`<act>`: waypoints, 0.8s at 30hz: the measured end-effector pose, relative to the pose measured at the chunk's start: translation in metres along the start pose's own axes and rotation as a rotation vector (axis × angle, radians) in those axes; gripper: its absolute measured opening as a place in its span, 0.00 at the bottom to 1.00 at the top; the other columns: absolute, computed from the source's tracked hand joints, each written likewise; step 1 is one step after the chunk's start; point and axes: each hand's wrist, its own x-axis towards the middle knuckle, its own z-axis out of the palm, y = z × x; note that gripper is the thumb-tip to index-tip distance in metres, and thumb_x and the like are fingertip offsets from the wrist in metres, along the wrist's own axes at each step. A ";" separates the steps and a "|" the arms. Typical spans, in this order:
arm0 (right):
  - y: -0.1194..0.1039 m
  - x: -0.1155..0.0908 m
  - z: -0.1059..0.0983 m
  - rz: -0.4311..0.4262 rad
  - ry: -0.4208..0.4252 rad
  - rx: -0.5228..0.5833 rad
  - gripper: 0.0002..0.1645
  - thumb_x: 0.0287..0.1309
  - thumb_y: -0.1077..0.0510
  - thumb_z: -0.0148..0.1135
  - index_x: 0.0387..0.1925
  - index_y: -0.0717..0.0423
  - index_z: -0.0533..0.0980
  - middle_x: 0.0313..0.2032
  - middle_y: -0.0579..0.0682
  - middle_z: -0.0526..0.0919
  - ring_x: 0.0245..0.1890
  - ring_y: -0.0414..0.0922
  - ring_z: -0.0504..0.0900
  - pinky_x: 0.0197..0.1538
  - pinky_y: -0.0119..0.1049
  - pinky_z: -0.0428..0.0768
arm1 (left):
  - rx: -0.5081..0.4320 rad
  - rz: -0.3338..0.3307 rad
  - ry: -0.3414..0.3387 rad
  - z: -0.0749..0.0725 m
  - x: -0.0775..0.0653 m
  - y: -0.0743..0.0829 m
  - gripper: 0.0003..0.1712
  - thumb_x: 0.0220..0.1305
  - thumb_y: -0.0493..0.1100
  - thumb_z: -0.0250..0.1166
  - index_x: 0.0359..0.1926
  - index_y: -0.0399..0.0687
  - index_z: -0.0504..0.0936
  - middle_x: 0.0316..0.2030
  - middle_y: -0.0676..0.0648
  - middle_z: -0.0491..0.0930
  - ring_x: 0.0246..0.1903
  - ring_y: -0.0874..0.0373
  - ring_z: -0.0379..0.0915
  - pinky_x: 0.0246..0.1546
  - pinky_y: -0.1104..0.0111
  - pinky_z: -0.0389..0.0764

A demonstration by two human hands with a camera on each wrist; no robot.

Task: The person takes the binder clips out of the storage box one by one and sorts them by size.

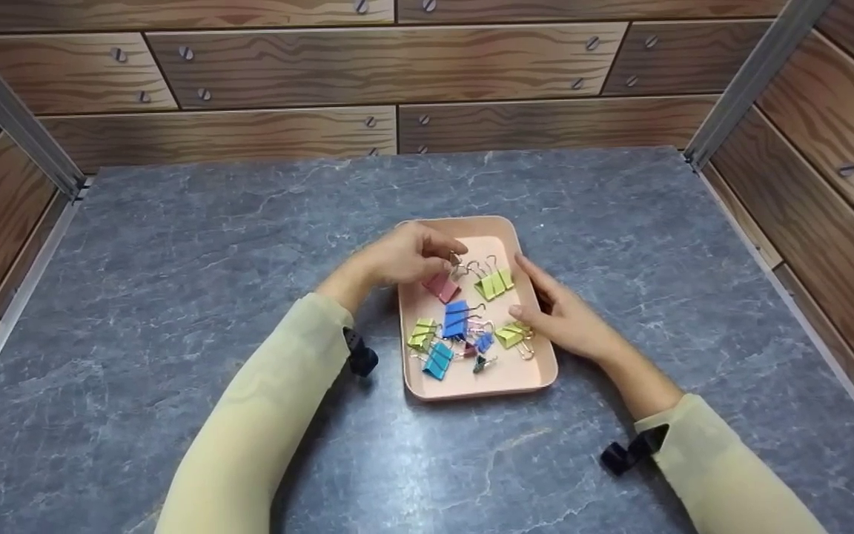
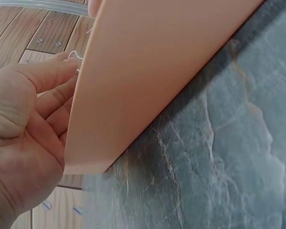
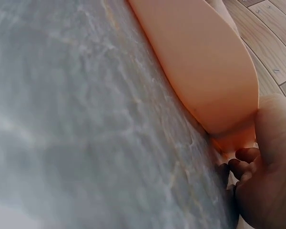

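A shallow peach tray (image 1: 475, 390) holds several binder clips in different colours. Over its far left part, my left hand (image 1: 405, 254) reaches across the rim and pinches a pink binder clip (image 1: 442, 288) between thumb and fingers. A wire handle (image 2: 75, 55) shows by the fingertips in the left wrist view; the tray wall hides the rest of the clip there. On the opposite side my right hand (image 1: 571, 319) grips the tray's right wall, thumb inside and fingers along the outside. Near that thumb lies a yellow-green binder clip (image 1: 510, 335).
Also in the tray are a large blue clip (image 1: 456, 319), a teal clip (image 1: 438, 360), another yellow-green clip (image 1: 494, 284) and several small ones. The tray stands on a grey marbled table (image 1: 249, 245), with wood-patterned panels (image 1: 382, 67) behind and at the sides.
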 end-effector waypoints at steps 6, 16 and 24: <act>0.000 -0.001 -0.005 0.013 -0.030 0.002 0.53 0.73 0.56 0.67 0.86 0.50 0.46 0.83 0.61 0.50 0.81 0.58 0.55 0.80 0.52 0.53 | 0.065 0.020 0.042 0.003 0.002 -0.001 0.17 0.74 0.33 0.66 0.61 0.40 0.87 0.52 0.46 0.89 0.39 0.58 0.83 0.38 0.74 0.80; 0.001 -0.002 -0.010 0.016 -0.074 0.096 0.51 0.69 0.69 0.60 0.86 0.52 0.48 0.84 0.55 0.47 0.82 0.54 0.50 0.80 0.48 0.51 | 0.056 0.019 0.070 0.004 0.002 -0.002 0.16 0.75 0.34 0.65 0.60 0.39 0.87 0.51 0.45 0.90 0.40 0.64 0.79 0.45 0.73 0.79; 0.000 -0.002 -0.010 0.019 -0.073 0.106 0.52 0.67 0.69 0.60 0.86 0.52 0.47 0.84 0.56 0.47 0.82 0.55 0.50 0.80 0.47 0.52 | -0.034 0.008 0.098 0.003 0.001 -0.002 0.17 0.75 0.32 0.64 0.61 0.35 0.86 0.50 0.41 0.89 0.42 0.60 0.84 0.46 0.72 0.82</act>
